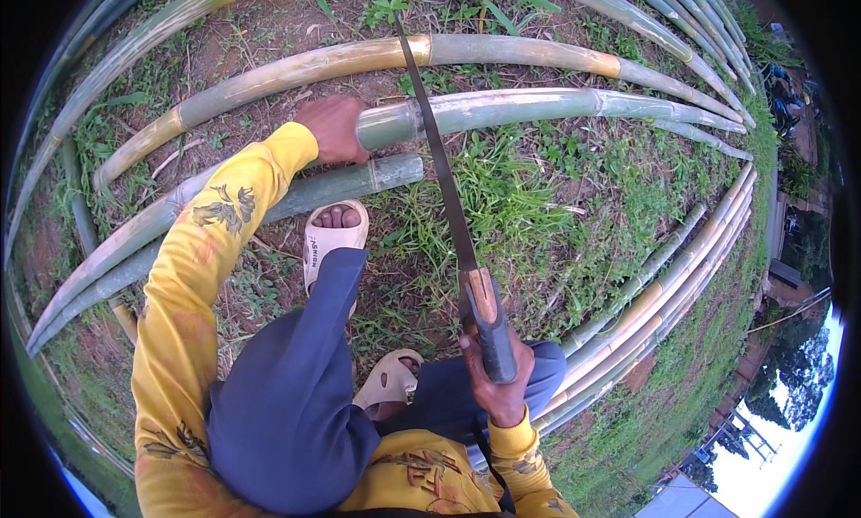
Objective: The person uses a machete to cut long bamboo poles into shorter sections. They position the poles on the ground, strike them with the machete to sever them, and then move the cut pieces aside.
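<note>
Left fingers (348, 145) curl around the green bamboo pole (511, 108) extending rightward.

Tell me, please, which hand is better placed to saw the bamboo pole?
The right hand, probably: it grips the handsaw, whose blade crosses the bamboo pole in this view. The left hand is on that pole, seemingly steadying it.

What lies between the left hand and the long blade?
In the head view, a short stretch of the green bamboo pole that the left hand grips; the long blade crosses in front of it.
</note>
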{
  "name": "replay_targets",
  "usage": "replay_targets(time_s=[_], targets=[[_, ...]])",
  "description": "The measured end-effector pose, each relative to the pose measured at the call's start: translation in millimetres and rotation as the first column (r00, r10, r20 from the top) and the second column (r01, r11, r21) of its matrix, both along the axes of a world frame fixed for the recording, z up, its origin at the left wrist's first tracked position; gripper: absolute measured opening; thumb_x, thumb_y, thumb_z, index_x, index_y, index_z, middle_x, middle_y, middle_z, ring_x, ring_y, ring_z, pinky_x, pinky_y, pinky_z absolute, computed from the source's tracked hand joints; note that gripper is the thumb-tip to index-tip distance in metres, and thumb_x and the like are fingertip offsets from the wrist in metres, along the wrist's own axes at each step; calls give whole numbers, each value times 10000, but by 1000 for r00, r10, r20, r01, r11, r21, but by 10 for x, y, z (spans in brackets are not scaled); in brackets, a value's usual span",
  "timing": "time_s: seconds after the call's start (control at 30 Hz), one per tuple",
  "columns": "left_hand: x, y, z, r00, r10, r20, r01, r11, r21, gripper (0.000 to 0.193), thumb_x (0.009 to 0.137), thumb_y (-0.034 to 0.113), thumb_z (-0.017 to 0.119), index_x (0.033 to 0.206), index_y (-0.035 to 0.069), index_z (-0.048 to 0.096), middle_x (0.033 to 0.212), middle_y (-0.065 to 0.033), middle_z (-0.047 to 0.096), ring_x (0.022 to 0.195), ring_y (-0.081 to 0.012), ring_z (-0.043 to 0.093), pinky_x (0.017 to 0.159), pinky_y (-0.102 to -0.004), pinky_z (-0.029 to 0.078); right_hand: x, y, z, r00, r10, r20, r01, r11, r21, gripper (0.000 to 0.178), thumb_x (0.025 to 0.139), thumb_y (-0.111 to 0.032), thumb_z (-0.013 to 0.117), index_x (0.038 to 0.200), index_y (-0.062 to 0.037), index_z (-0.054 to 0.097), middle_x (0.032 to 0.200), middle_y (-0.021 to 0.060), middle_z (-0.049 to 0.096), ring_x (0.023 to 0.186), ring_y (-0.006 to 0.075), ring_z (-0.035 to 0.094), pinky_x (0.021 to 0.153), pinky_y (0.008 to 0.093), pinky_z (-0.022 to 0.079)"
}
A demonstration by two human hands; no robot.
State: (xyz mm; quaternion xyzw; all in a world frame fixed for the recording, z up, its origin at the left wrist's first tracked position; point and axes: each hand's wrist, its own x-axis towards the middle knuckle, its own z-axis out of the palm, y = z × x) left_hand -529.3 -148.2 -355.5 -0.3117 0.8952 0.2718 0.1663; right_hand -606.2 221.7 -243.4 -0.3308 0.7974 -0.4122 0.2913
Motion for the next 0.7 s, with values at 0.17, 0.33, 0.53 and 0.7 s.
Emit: replay_targets(time_s=[0.17,0.33,0.53,0.7], targets=[[-27,49,-60,999,11,-38,-12,1000,-10,576,645,305,793,1118,-6,685,980,-267,725,951,-438,703,908,-514,543,-41,157,-77,985,24,-173,-16,999,49,137,825,-26,770,927,-1,682,664,78,602,525,165,571,548,298,460],[-18,-95,0,998,55,3,-55,998,34,583,637,293,803,1134,11,690,1000,-263,728,953,-430,705,915,-502,541,-237,-127,165,1000,1,3,-1,999,33,135,824,-20,769,930,-7,686,653,64,590,523,155,570,549,281,453],[-2,68,58,1000,-13,-5,13,999,30,553,659,321,803,1072,-31,694,1021,-280,719,997,-436,700,931,-501,541,27,130,-106,995,3,-100,-4,1000,-9,119,830,-20,769,908,-19,679,690,77,609,534,168,578,543,297,461],[-19,59,38,999,52,-1,-52,999,-2,621,650,306,794,1166,-12,660,1004,-283,716,979,-447,693,912,-513,540,18,-92,71,999,-31,-25,31,999,24,124,825,-15,770,912,-21,682,663,92,620,526,204,598,539,307,465]])
